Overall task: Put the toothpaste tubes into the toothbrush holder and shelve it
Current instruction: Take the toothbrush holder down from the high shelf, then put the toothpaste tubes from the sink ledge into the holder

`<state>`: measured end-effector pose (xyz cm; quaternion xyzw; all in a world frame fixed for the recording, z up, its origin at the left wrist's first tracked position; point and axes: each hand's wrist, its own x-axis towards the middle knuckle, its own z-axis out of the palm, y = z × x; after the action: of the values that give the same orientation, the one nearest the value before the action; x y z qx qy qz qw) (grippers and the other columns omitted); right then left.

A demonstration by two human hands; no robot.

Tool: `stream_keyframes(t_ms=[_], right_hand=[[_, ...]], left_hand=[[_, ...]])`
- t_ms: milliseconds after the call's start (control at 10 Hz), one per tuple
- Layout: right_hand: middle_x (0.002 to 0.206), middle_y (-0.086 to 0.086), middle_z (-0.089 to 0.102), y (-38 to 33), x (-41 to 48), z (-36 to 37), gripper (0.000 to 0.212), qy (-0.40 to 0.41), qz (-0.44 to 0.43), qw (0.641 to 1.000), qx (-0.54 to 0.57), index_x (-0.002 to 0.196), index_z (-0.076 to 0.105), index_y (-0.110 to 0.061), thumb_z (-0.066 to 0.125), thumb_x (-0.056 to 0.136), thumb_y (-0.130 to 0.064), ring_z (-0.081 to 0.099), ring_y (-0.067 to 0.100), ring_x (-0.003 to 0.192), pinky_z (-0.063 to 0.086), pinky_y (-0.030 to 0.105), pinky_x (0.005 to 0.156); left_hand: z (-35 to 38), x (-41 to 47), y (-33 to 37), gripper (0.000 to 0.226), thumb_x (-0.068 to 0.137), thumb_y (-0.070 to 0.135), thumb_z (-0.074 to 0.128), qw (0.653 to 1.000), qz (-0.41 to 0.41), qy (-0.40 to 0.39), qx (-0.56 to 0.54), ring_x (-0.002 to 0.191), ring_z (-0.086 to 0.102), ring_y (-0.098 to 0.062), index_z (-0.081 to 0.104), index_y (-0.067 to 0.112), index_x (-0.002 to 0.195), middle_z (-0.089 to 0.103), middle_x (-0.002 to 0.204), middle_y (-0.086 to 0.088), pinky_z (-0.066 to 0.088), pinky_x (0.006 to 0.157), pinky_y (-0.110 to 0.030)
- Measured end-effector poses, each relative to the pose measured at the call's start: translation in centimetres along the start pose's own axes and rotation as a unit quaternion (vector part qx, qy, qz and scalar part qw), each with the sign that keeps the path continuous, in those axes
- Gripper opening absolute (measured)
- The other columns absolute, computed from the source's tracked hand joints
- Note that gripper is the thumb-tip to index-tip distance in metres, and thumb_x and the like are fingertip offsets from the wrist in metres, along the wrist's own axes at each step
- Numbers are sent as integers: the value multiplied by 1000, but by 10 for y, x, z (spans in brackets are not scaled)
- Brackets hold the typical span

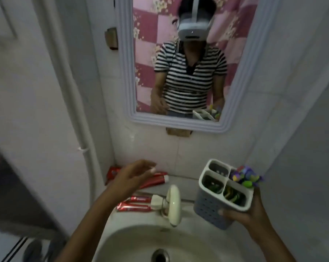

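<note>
My right hand (248, 214) grips a grey perforated toothbrush holder (214, 210) with a white four-compartment top, held tilted above the sink's right side. Colourful toothbrush heads (246, 177) poke out of its far right compartment. My left hand (131, 176) hovers open, fingers spread, above red toothpaste tubes lying on the sink's back ledge. One tube (156, 179) lies just beyond my fingers, partly hidden by the hand. Two more tubes (135, 204) lie side by side left of the tap.
A cream tap (174, 202) stands at the middle of the white sink (207, 241), drain (159, 257) below. A white-framed mirror (125, 72) hangs on the tiled wall and reflects a person in a striped shirt. A white pipe (72, 103) runs down the left.
</note>
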<state>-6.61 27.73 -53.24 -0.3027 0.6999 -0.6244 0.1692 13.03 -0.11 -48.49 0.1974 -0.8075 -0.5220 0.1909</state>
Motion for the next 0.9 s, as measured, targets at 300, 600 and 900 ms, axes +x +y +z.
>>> stream_keyframes(t_ms=[300,600,900], right_hand=[[105,-20,67,104,-10,26,82,-139,115,980,-83,113,48,-22,82,42,-45,59,-16,96,49,2,78],[119,-41,53,139,27,10,105,-202,111,967,-107,134,21,-23,88,55,-3,52,-17,110,46,6,91],[120,-47,48,153,27,9,103,-202,77,972,-86,119,30,-49,86,55,9,48,-18,114,39,-1,88]], left_hand=[[27,-8,-113,17,88,22,64,970,-135,48,198,81,66,-7,69,26,103,71,97,6,57,76,-33],[71,110,-141,23,80,26,72,787,-43,-81,610,80,65,-23,68,18,102,68,90,-8,51,63,-31],[77,141,-149,66,70,61,66,674,-31,-174,717,108,52,-24,55,19,120,64,115,-3,38,93,-39]])
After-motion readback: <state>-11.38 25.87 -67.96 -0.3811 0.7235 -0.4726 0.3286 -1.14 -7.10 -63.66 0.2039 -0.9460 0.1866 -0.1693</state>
